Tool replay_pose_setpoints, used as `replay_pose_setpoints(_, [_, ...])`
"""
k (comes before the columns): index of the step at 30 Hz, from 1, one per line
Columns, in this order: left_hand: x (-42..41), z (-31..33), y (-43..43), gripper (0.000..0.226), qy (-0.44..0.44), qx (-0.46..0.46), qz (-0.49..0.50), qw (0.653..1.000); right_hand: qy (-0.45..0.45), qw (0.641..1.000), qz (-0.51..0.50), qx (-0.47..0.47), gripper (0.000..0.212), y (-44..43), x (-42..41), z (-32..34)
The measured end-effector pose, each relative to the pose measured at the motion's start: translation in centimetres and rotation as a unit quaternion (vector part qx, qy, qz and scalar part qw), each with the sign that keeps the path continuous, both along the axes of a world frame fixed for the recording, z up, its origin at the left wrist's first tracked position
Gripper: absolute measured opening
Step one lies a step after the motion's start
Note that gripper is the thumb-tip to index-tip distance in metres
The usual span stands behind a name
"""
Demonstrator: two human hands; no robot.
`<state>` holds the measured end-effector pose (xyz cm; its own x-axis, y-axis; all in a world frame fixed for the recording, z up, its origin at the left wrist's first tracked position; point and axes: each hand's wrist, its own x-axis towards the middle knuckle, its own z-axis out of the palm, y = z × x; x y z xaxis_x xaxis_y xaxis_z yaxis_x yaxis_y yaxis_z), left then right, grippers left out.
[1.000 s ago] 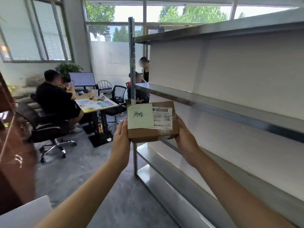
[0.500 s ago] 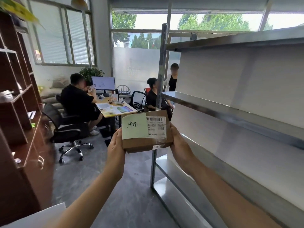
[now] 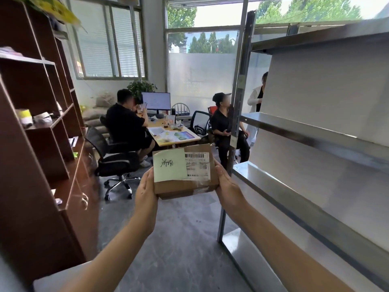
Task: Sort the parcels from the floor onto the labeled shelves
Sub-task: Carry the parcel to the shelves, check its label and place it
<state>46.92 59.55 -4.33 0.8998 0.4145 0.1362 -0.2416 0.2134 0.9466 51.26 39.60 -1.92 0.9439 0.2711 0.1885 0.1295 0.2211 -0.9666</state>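
A small brown cardboard parcel [image 3: 185, 187] is held up in front of me at chest height. It carries a pale green handwritten note and a white barcode label on its top face. My left hand [image 3: 146, 191] grips its left side and my right hand [image 3: 228, 187] grips its right side. The metal shelving unit [image 3: 294, 127] stands to my right, its silver shelves bare in view. The parcel hangs just left of the unit's front upright post.
A dark brown wooden bookcase [image 3: 42, 127] lines the left side. Ahead, people sit at a desk [image 3: 174, 137] with a monitor, and a black office chair [image 3: 113, 157] stands on the grey floor. Another person stands behind the shelf post. A white surface [image 3: 54, 279] lies at bottom left.
The view has swung left, so the bookcase now fills the left side and the shelving sits further right. Both hands still hold the parcel the same way, slightly lower in view.
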Motion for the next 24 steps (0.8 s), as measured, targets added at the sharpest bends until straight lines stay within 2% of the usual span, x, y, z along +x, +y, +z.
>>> replay_pose_setpoints(6, [2.5,0.4,1.9,0.045,0.014,0.022,0.022,0.999,0.0,0.999,0.04,0.013,0.037,2.1,3.6,-0.3])
replay_pose_setpoints(13, [7.2,2.1,2.7,0.037,0.018,0.027,0.072,0.997,-0.012,0.995,0.093,0.029,0.043,3.4,10.2,0.6])
replay_pose_setpoints(24, [17.6,3.7,1.8,0.038,0.013,0.039,0.111,0.993,-0.024,0.987,0.154,0.045,0.044,3.4,23.0,0.8])
